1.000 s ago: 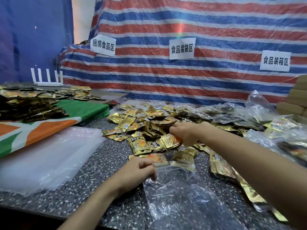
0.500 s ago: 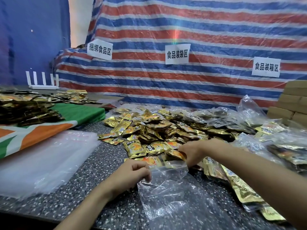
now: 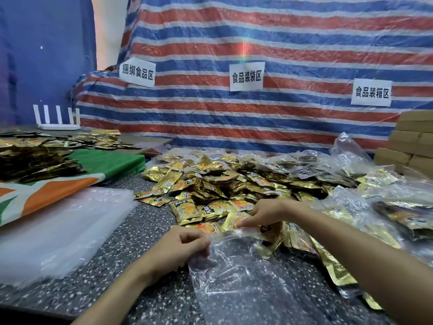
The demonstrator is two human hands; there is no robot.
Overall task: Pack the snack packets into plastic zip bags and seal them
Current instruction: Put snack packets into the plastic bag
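A clear plastic zip bag (image 3: 236, 273) lies on the speckled table (image 3: 150, 233) right in front of me, its mouth facing the pile. My left hand (image 3: 180, 247) pinches the bag's left top corner. My right hand (image 3: 264, 213) holds a gold snack packet (image 3: 234, 220) at the bag's mouth, fingers curled round it. Beyond the bag spreads a big heap of gold snack packets (image 3: 225, 184). Whether the packet is partly inside the bag is unclear.
A stack of empty clear zip bags (image 3: 65, 226) lies at left beside an orange-green cloth (image 3: 54, 191) bearing dark gold packets (image 3: 35, 158). Filled plastic bags (image 3: 386, 202) crowd the right. Cardboard boxes (image 3: 412, 141) stand far right, a white router (image 3: 57, 118) far left, a striped tarp behind.
My right hand has come back from the heap toward me with a gold packet, down to the bag's mouth. My left hand has kept its pinch on the bag's corner.
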